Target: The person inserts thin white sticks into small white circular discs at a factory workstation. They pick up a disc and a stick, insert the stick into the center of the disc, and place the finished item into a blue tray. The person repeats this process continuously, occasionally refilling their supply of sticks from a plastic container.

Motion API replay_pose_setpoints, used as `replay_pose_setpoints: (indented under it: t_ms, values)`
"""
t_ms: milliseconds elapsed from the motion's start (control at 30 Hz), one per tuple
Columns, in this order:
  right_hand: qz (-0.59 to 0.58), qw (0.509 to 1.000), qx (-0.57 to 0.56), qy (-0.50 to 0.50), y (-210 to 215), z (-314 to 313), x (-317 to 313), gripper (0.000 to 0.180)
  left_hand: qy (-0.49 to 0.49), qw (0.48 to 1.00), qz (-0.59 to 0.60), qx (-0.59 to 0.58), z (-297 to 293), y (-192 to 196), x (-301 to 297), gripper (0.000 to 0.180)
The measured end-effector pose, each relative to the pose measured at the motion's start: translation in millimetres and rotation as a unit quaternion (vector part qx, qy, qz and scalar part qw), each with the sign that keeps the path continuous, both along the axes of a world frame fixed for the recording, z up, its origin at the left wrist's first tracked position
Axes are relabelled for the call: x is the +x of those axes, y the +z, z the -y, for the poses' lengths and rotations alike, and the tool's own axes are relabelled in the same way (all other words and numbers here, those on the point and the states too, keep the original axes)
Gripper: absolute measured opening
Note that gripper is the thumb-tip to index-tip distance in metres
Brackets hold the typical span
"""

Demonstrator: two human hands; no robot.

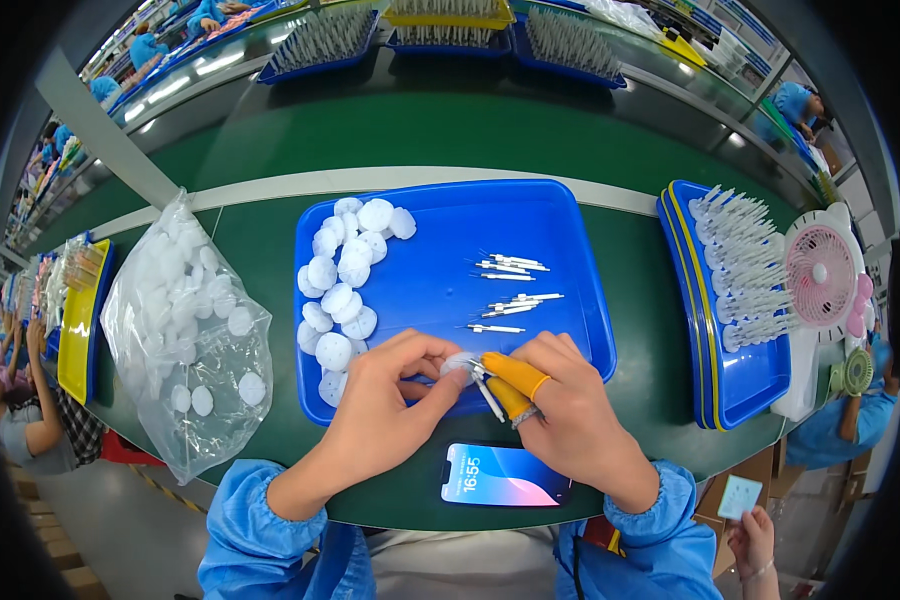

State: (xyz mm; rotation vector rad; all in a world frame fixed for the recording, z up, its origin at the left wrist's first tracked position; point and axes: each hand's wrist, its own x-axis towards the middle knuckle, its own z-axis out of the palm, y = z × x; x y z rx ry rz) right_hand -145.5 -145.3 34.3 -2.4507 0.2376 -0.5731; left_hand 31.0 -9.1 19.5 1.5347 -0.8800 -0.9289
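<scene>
I watch the left hand (395, 385) pinch a white disc (456, 366) over the near side of the blue tray (425, 270); the fingers of the right hand (570, 410) close on white sticks (493, 399) (I can't count them). Squeezing hard could crease the disc; bunched sticks might slip.

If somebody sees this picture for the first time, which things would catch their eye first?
Probably the large blue tray in the middle, with white discs piled along its left side. Next, the left hand and the right hand, with yellow finger covers, meeting at a disc over its near part. The pink fan might also stand out, far right.
</scene>
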Motion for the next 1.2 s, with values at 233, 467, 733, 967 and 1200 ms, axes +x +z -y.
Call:
replay_pose_setpoints:
  t_ms: [233,467,733,967,1200]
  values:
    - [0.029,0.999,-0.041,0.009,-4,-2,0,0.036,0.003,1.000,0.015,-0.005,0,-3,-3,0.021]
    - [0.057,0.997,0.011,-0.044,-3,-3,-3,0.037,-0.003,0.998,0.068,0.003,-2,0,7,0.011]
    - [0.027,0.999,0.037,0.000,-2,0,-2,0.043,-0.009,0.999,0.027,-0.024,0,6,-4,0.017]
    - [0.028,0.998,0.065,-0.007,-1,1,-5,0.036,0.026,0.993,0.109,-0.021,-1,5,0,0.018]
    - [-0.027,0.999,0.033,0.007,-3,5,-7,0.044,0.015,0.973,0.220,-0.061,0,9,-9,0.018]
